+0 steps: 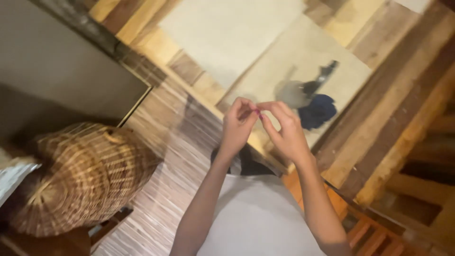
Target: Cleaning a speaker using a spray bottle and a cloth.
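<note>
Wood planks in mixed browns and yellows fill most of the head view, which is tilted and somewhat blurred. Both hands are raised together in the middle of the frame, fingertips meeting. Left hand [237, 125]: fingers curled in, thumb and forefinger pinched. Right hand [284, 132]: fingers bent, tips drawn to the same spot. Between the fingertips sits a small pink-red thing [259, 113], too small and blurred to tell what it is; both hands appear to pinch it, though whether it is a held thing or painted nails cannot be told. Forearms are bare, coming up from the lower edge.

Below the hands, at the bottom centre, lies a white cloth [258, 218], with a dark patch just above it near the wrists. Behind the hands, a pale board [303, 57] rests on the planks, carrying a grey cloth [291, 93] just beside a dark blue cloth [317, 111]; a slim dark object [327, 71] lies touching the grey one at its upper side. Lower left: a woven wicker basket [80, 175], domed, standing well apart from the hands. Upper left: a plain grey panel [57, 66] with a dark frame. Lower right: orange wooden slats [365, 232].
</note>
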